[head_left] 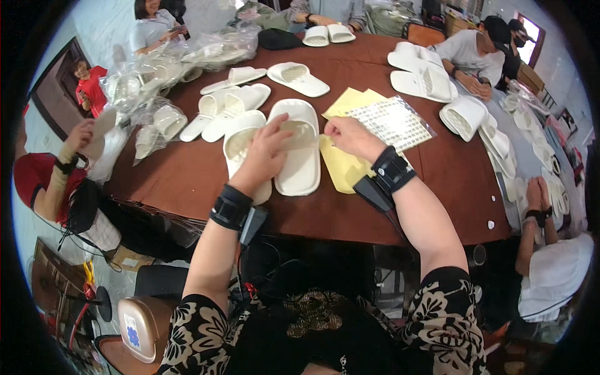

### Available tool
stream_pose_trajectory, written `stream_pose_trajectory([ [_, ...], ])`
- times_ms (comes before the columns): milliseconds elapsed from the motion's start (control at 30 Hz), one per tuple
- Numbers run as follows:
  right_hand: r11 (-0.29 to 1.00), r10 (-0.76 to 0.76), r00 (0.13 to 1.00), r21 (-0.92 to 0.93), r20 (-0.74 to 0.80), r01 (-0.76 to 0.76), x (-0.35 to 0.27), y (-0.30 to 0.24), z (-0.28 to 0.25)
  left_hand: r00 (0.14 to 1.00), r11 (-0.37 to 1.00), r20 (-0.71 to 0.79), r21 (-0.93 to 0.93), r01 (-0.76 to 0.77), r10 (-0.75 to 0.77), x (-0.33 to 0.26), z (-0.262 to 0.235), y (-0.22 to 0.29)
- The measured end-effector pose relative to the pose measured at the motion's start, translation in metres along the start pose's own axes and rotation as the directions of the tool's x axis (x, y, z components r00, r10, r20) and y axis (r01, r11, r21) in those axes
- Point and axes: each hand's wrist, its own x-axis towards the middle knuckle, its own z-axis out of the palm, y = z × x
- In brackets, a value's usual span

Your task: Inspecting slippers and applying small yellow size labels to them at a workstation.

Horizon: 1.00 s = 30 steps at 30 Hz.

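Note:
A pair of white slippers lies side by side in front of me, the left slipper (236, 147) partly under my left hand (265, 153). That hand's fingers are stretched out, reaching over the strap of the right slipper (301, 169). Beside it, my right hand (355, 136) is closed with thumb and fingertips together; anything between them is too small to make out. Under and around the right hand lie yellow paper sheets (340, 169) and a clear-wrapped sheet of small dark marks (400, 122). Dark bands with small boxes are strapped to both my wrists.
More white slippers (299, 79) lie on the brown-covered table (375, 62). Plastic-bagged slippers (165, 122) are piled at the left. Other people sit around; a person's hand (80, 134) at the left holds a slipper. A grey table (531, 181) with slippers adjoins at the right.

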Motion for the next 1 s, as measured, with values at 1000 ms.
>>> stream_pose_trajectory([
  [1000,0.953,0.027,0.942,-0.294,0.334,0.077,-0.011,-0.012,-0.051,0.897,0.907,-0.347,-0.404,0.122,-0.275,-0.002,-0.006,-0.005],
])
